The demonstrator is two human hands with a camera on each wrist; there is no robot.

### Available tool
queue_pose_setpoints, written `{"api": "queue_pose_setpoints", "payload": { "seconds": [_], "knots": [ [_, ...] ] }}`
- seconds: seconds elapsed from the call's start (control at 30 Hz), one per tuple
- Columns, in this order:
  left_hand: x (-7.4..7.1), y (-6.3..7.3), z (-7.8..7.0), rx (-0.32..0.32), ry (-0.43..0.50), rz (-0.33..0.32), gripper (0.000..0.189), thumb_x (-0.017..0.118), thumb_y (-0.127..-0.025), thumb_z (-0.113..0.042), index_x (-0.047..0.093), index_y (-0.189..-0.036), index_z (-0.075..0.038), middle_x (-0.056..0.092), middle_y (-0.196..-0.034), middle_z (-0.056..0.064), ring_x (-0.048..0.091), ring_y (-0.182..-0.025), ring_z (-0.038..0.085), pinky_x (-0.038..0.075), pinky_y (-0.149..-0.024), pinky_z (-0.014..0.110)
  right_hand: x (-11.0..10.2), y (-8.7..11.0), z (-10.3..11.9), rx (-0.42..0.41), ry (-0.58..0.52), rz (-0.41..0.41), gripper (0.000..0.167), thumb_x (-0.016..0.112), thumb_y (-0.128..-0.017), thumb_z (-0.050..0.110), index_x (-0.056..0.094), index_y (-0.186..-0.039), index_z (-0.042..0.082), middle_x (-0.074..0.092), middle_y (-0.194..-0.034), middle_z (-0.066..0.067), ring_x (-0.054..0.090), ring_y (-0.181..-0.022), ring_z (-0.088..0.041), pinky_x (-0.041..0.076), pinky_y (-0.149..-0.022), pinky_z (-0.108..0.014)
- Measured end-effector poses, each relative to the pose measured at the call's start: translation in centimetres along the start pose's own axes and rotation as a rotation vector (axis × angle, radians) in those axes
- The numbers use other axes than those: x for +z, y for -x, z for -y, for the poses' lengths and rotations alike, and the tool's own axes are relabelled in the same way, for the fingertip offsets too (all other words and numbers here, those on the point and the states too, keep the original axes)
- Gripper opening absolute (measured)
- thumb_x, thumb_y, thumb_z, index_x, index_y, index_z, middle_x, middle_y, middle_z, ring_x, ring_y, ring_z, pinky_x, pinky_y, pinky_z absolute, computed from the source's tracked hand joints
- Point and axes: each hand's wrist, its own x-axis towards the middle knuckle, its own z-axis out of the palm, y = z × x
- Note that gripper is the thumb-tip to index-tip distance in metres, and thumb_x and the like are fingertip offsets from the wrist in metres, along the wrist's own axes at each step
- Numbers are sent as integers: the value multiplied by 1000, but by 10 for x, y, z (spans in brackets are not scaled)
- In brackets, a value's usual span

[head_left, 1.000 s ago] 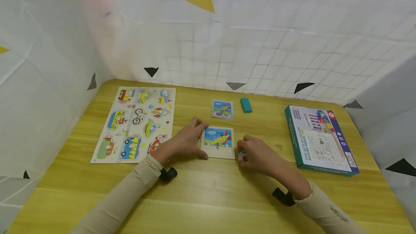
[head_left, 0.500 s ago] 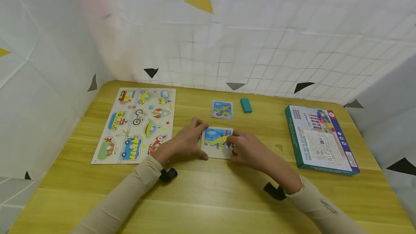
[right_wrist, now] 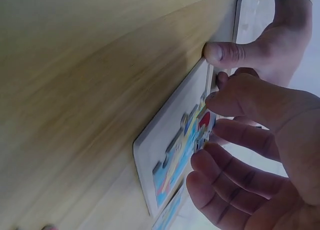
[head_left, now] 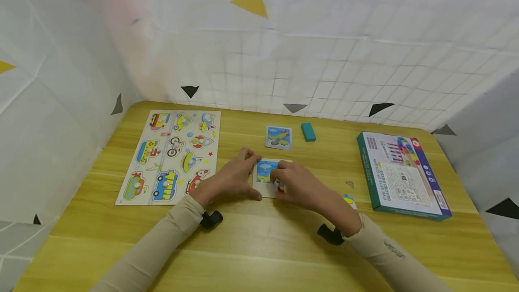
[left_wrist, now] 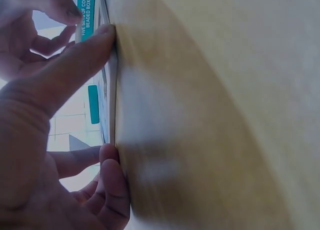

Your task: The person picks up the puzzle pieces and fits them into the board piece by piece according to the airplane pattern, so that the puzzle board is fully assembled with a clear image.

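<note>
R grip [head_left: 298,186], pinching a puzzle pc [right_wrist: 204,121], has moved left over the board [head_left: 266,190] midway btwn L & R edges of the surface [head_left: 259,247], L grip [head_left: 233,175] spread wide there; prob. fitting step, next needs tabs aligned.

Plane puzzle [head_left: 265,189] pic partly blocked in head view
Right hand [head_left: 300,186] covers its R side + most of the puzzle piece [right_wrist: 204,121] it's pinching; R wrist view shows more, but that hand's cut off at the pic's right edge. Loose piece [head_left: 349,200] is half behind the R forearm [head_left: 338,211], can't ID it. Left hand [head_left: 233,177] hides a corner of the vehicle board [head_left: 212,168]. Box [head_left: 405,175] fine print & R sleeve [head_left: 389,247] lettering = unreadable. L wrist view: surface [left_wrist: 210,115] is blurry, puzzle's edge-on so can't see its face. Both sleeves run off the head view's bottom edge, fwiw.
</note>
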Motion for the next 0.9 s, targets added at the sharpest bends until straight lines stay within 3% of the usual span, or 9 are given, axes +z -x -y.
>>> {"api": "queue_pose_setpoints", "payload": {
  "seconds": [0.57, 0.9],
  "knots": [
    [2, 0, 2, 40, -11, -18, 107, 91, -69, -44, 37, -154, -9, 31, -141, 5, 51, -97, 16, 47, -81, 28, 13, -20, 9, -63, -25, 28, 20, 85, -80, 16, 72, -92, 5, 60, -87, -5, 51, -73, -13, 45, -63, -26],
    [-1, 0, 2, 72, -52, 11, 108, 89, -71, -48, 34, -155, -8, 31, -140, 6, 50, -107, 20, 45, -92, 30, 20, -26, 9, -90, -21, 20, 17, 85, -80, 17, 74, -90, 7, 62, -88, -4, 56, -76, -14, 48, -67, -29]
  ]
}}
